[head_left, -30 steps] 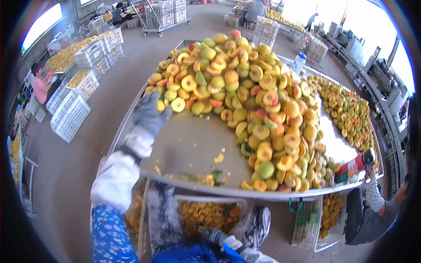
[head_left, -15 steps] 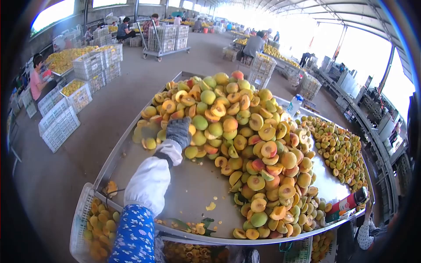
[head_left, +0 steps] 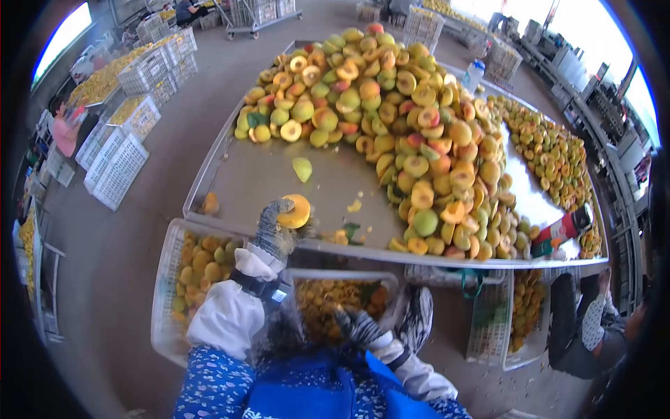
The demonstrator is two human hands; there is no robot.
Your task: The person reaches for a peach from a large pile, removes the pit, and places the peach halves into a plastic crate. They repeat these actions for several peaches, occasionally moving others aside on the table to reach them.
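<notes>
My left hand (head_left: 269, 227), in a grey knit glove, is closed around a halved yellow peach (head_left: 294, 211), cut face up, over the near edge of the metal table (head_left: 244, 181). My right hand (head_left: 359, 327), in a darker glove, is low near my lap, above the crate of orange-yellow scraps (head_left: 391, 279). Its fingers look curled, but blur hides what they hold, if anything. A big pile of halved peaches (head_left: 419, 140) covers the far and right parts of the tabletop. One greenish peach piece (head_left: 302, 169) lies apart from the pile.
A white crate of peach halves (head_left: 164, 279) stands at my left. A red bottle (head_left: 562, 229) lies near the right table edge, and a clear bottle (head_left: 473, 75) stands behind the pile. At right sits another person (head_left: 593, 328). Stacked crates (head_left: 115, 167) are at far left.
My left hand has come back from the pile to the near table edge, now with a peach half in it. The view has tilted down, bringing my right hand into sight.
</notes>
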